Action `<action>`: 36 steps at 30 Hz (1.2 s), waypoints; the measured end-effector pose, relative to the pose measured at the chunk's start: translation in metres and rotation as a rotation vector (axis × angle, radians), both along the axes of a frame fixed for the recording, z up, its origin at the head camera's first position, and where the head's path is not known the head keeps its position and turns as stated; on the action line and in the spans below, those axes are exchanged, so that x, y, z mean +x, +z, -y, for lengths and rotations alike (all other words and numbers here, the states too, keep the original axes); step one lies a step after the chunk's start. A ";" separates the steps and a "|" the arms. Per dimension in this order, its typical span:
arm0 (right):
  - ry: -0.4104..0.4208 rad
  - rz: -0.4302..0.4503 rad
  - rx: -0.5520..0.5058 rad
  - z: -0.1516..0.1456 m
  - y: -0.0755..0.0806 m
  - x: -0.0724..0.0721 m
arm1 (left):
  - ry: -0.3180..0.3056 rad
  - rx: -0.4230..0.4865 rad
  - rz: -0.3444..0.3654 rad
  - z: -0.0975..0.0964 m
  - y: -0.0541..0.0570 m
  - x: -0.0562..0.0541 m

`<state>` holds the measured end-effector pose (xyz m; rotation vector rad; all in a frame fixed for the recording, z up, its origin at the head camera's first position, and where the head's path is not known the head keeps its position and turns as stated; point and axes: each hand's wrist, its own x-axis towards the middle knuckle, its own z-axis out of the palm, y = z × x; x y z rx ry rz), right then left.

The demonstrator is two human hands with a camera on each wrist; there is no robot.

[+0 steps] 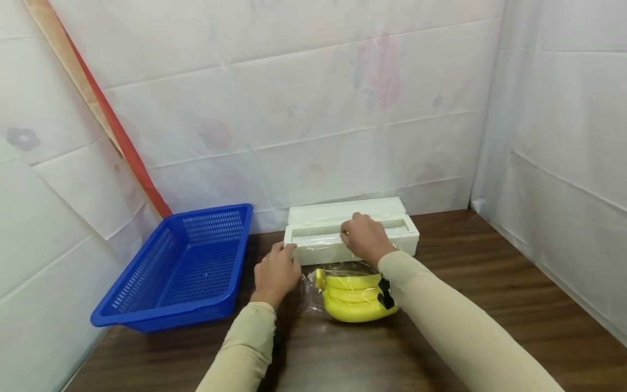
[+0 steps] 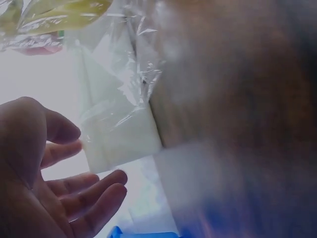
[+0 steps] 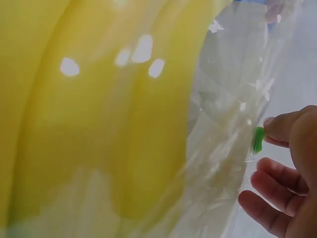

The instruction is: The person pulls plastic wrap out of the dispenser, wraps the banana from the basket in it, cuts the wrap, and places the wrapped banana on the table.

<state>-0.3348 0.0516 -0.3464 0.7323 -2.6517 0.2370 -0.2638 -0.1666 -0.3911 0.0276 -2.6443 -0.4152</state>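
Note:
A bunch of yellow bananas [image 1: 355,299] lies on the table under clear plastic film [image 1: 313,296], in front of a long white box [image 1: 407,246] with its lid tipped back. The film reaches up to the box's front edge. My right hand [image 1: 364,237] is over the box and pinches a small green piece [image 3: 258,140] between thumb and forefinger at the film's edge; its other fingers are loosely bent. At the box's left end is my left hand [image 1: 277,272], fingers loosely spread, fingertips near its front corner. Whether they touch the film cannot be told.
On the left stands a blue plastic basket [image 1: 243,247] with slotted sides. Dark wood-grain table [image 1: 470,283] stretches to the right. White patterned sheeting [image 1: 313,109] hangs behind and at both sides, with a red and tan strip [image 1: 124,141] at the back left.

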 end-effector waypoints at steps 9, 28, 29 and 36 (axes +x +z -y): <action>-0.036 0.028 -0.053 0.001 -0.002 -0.001 | 0.069 0.104 0.006 -0.003 0.012 -0.013; -0.179 0.097 -0.017 0.004 0.002 0.009 | 0.116 0.176 0.103 0.001 -0.005 -0.019; -0.178 0.099 -0.017 0.003 0.002 0.008 | 0.117 0.177 0.105 0.001 -0.005 -0.020; -0.157 0.093 -0.045 0.001 0.003 0.006 | 0.109 0.141 0.075 0.000 -0.004 -0.023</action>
